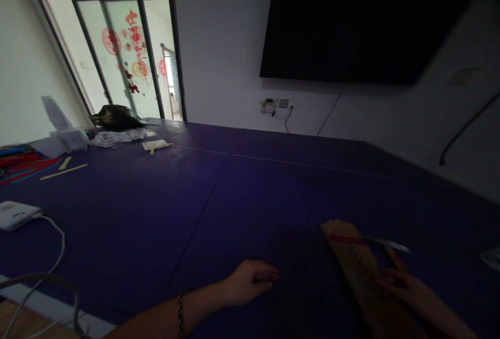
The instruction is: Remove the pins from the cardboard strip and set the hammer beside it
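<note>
My left hand [252, 281] rests on the purple tabletop [250, 203], its fingers loosely curled in, with nothing visible in them. A dark bracelet [180, 314] circles that wrist. At the lower right, my right hand [408, 289] has its fingers closed at the edge of a long, flattened brown paper bag [353, 261] with a red band near its far end. The bag slants from the middle right down past the bottom edge. Just beyond the right hand lie a thin silvery strip [390, 244] and a narrow brown piece [396, 259]; both are too dim to name exactly.
On the left are a white box-shaped device [17, 215] with a white cable [62, 240], yellow strips [64, 171] and red and blue items [27, 164]. Farther back lie clear plastic wrapping [119, 137], a black bag [116, 116] and a small white packet [155, 145]. A large screen [351, 21] hangs on the wall.
</note>
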`<action>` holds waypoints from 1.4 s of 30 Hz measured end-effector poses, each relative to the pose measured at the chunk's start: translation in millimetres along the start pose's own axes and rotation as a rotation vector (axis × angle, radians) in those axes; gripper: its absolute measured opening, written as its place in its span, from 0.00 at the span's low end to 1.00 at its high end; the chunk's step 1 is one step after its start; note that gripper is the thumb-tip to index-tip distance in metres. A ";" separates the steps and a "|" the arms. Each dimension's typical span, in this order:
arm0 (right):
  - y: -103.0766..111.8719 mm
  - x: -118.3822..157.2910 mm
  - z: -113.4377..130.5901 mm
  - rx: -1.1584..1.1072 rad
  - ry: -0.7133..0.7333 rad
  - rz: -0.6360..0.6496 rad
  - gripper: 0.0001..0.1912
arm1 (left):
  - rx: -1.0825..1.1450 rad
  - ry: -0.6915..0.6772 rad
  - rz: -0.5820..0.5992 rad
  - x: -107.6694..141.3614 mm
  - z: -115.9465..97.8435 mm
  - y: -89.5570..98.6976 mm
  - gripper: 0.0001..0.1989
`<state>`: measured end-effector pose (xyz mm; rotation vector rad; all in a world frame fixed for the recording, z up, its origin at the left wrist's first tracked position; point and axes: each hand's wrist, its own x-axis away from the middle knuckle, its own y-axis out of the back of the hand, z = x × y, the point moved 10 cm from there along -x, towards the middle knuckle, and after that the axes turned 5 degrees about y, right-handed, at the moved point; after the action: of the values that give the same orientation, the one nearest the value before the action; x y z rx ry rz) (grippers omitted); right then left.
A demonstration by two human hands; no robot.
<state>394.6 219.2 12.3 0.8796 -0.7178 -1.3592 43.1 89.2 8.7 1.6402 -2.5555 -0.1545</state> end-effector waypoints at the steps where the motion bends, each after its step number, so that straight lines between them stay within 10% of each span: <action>1: -3.6 -0.3 -0.7 -0.036 -0.022 0.030 0.17 | -0.004 0.001 0.003 -0.3 1.1 -0.3 0.16; 10: -18.9 -2.1 9.5 -0.123 -0.073 0.104 0.11 | -0.029 0.004 0.004 -0.1 -0.5 0.3 0.15; 26: -72.7 -22.6 137.0 -0.195 0.198 0.257 0.14 | -0.312 -0.184 -0.051 10.7 -32.8 0.1 0.11; 35: -128.5 -28.9 235.4 -0.307 0.396 0.518 0.15 | -0.371 -0.310 -0.599 29.7 -47.8 74.0 0.31; 42: -144.3 -27.4 255.6 -0.449 0.416 0.619 0.14 | -0.351 -0.116 -0.338 -3.4 -18.6 69.9 0.33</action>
<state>99.9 217.6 19.6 0.4898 -0.2959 -0.7035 -15.8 120.8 36.8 1.9397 -2.1372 -0.6986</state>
